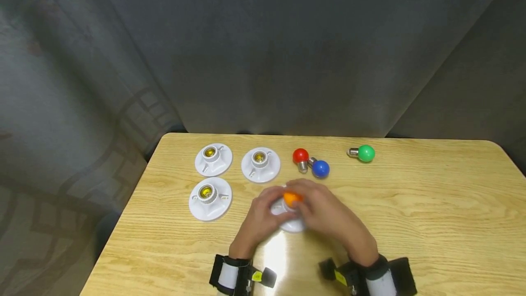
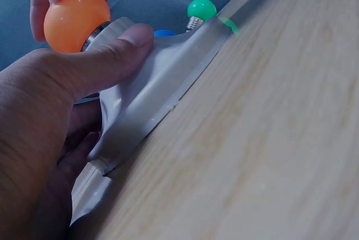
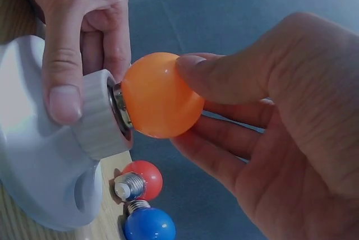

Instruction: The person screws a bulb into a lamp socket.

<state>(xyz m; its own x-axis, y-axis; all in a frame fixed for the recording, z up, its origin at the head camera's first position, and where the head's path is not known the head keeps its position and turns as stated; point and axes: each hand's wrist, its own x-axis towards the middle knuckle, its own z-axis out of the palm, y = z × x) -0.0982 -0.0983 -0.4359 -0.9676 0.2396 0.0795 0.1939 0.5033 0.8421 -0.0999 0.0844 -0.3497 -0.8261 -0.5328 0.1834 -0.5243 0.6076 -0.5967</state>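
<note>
An orange light bulb (image 3: 162, 97) stands in the mouth of a white lamp socket (image 3: 33, 150), a little of its metal base showing above the collar. My right hand (image 1: 324, 204) pinches the orange globe between thumb and fingers. With its thumb on the collar and its fingers round the far side, my left hand (image 1: 263, 216) grips the socket. In the left wrist view the socket's round base (image 2: 140, 105) lies on or very close to the wooden table; I cannot tell whether it touches all round.
Three more white sockets, at back left (image 1: 213, 160), back middle (image 1: 260, 165) and front left (image 1: 210, 199), stand on the table (image 1: 411, 223). Behind my hands lie a red bulb (image 1: 301, 155), a blue bulb (image 1: 320, 168) and a green bulb (image 1: 366, 153). Grey cloth (image 1: 279, 58) hangs beyond.
</note>
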